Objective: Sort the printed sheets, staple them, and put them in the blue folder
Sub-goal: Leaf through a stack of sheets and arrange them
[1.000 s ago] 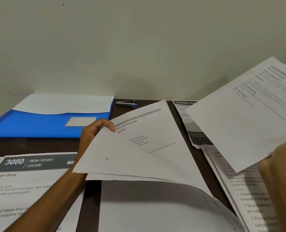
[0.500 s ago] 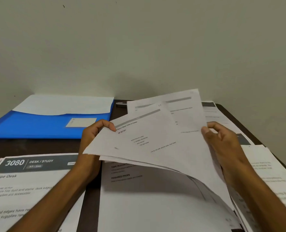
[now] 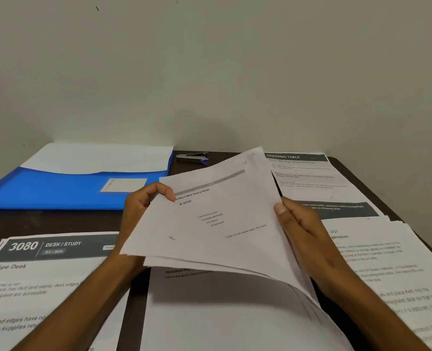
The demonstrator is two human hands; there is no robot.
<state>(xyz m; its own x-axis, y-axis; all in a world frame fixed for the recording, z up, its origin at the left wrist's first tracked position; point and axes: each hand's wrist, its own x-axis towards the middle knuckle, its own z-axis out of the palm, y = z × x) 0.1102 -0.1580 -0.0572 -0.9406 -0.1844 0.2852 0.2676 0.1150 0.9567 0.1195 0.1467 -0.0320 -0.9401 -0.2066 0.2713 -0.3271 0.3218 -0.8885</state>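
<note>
Both hands hold a thin bundle of printed sheets point(image 3: 210, 224) lifted over the dark desk. My left hand point(image 3: 139, 211) pinches its left edge with thumb on top. At the right edge, my right hand point(image 3: 303, 231) grips the sheets, thumb on top. Under them a white stack point(image 3: 222, 317) lies flat. The blue folder point(image 3: 58, 191) lies at the back left with white paper in it. A small stapler point(image 3: 193, 157) sits by the wall behind the bundle.
A "3080 Desk / Study" stack point(image 3: 32, 282) lies at the front left. A "Dressing Table" sheet point(image 3: 311, 181) lies at the back right, with another printed stack point(image 3: 387, 269) in front of it. The wall stands right behind the desk.
My right hand brought a loose sheet in from the right, laid it behind the held bundle, and now grips the bundle's right edge. The left hand kept its hold.
</note>
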